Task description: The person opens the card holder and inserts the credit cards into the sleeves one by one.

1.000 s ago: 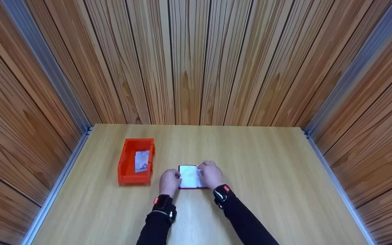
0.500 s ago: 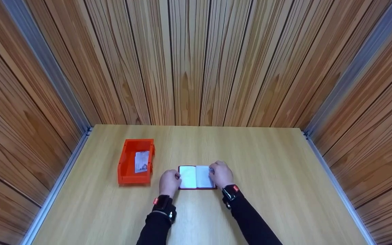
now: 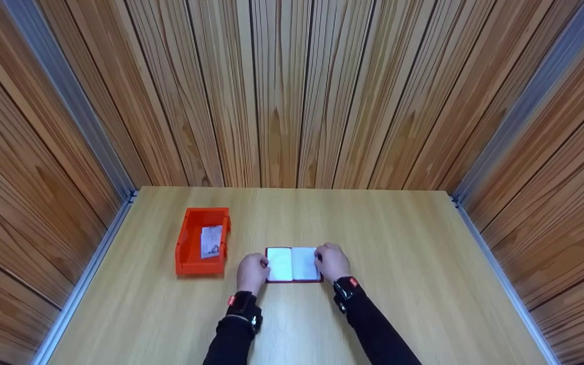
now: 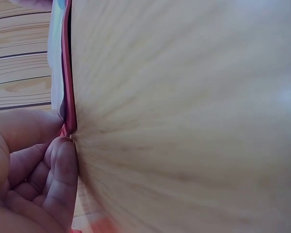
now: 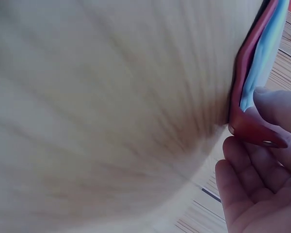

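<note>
A small red-covered card holder (image 3: 292, 264) lies spread on the table, its pale sleeves facing up. My left hand (image 3: 252, 272) pinches its left edge between thumb and fingers; the red cover edge (image 4: 68, 73) shows at the fingertips in the left wrist view. On the opposite side, my right hand (image 3: 333, 262) holds the right edge. The right wrist view has the thumb on the pale sleeves (image 5: 259, 58) and the other fingers curled below, around a red strap (image 5: 257, 130) with small metal studs.
An orange-red bin (image 3: 182, 248) stands on the table to the left, with whitish printed cards (image 3: 211, 241) inside. Wooden plank walls (image 3: 282, 101) enclose the table (image 3: 398, 243) at the back and sides.
My right hand has moved from over the right-hand sleeves outward to the card holder's right edge, uncovering the sleeves. My left hand has stayed at the left edge.
</note>
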{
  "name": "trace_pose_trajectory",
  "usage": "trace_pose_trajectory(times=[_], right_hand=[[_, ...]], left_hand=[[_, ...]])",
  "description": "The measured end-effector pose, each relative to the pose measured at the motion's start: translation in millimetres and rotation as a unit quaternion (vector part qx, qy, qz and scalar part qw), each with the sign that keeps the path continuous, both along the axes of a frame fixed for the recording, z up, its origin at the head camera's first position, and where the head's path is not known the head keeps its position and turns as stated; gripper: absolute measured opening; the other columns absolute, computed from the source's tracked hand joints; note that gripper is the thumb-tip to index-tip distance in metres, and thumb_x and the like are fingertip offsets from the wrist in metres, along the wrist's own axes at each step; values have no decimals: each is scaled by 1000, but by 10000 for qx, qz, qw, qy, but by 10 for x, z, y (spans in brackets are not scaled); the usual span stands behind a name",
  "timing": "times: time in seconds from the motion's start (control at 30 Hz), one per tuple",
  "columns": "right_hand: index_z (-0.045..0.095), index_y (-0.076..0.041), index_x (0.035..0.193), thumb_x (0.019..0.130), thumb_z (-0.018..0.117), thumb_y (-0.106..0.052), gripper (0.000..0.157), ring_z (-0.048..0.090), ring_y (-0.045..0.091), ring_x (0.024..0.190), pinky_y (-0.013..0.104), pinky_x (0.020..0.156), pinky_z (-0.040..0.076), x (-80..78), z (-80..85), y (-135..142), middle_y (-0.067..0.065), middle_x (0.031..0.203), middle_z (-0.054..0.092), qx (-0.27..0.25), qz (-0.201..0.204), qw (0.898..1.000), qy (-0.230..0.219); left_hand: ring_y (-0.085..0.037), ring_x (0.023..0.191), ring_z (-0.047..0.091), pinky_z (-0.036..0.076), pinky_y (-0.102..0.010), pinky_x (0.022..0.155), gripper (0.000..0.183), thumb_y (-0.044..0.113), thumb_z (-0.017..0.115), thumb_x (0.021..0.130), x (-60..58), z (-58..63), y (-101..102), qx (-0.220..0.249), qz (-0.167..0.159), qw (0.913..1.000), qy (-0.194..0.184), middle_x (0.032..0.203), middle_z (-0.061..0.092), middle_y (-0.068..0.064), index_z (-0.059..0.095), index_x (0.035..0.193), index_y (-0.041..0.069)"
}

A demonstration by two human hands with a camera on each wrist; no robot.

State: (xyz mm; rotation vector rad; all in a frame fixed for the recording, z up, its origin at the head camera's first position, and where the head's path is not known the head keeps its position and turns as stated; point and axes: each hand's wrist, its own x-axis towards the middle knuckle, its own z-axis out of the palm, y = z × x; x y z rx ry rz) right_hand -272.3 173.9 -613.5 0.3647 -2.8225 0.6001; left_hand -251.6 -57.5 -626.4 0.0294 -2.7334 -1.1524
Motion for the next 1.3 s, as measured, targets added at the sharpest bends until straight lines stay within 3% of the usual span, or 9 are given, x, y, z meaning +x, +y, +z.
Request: trace_pose_trajectory(times=[0.27, 0.53, 0.87, 1.2, 1.3], right_hand=[[72, -2, 88, 80, 76, -5, 9, 60, 29, 84, 42, 76, 51, 0, -6, -10, 8, 86, 62, 65, -7, 10000, -41], [72, -3, 87, 80, 77, -5, 9, 60, 28, 85, 41, 76, 52, -15, -16, -26, 7, 86, 62, 74, -108, 9999, -95], [70, -5, 83, 77, 78, -5, 10, 61, 28, 81, 40, 70, 53, -11, -79, -11, 6, 83, 62, 219, -37, 9990, 378], [70, -4, 83, 78, 79, -5, 10, 60, 27, 81, 40, 72, 52, 8, -47, -27, 7, 83, 61, 185, -16, 9993, 310], [70, -4, 82, 78, 79, -5, 10, 60, 27, 81, 40, 72, 52, 14, -45, -26, 7, 82, 61, 164, 5, 9993, 350]], left_hand=[[-22, 75, 59, 49, -39, 73, 10, -3, 76, 77, -5, 32, 6, 119, 23, 9992, -391, 76, 62, -3, 71, 83, 3], [-22, 74, 59, 49, -39, 72, 10, -4, 74, 76, 10, 51, -11, 130, -42, 9997, -218, 75, 63, -5, 70, 83, 3], [-20, 74, 58, 49, -38, 71, 5, 1, 71, 78, 13, 26, -46, 509, -17, 9986, -168, 76, 62, -2, 69, 82, 4], [-19, 72, 58, 49, -36, 68, 7, 3, 74, 81, -26, 231, -68, 879, -40, 9961, 60, 76, 62, -3, 68, 84, 4], [-20, 74, 58, 50, -36, 69, 6, 3, 72, 83, -45, 334, -100, 937, -38, 9956, -62, 78, 62, -3, 68, 86, 4]])
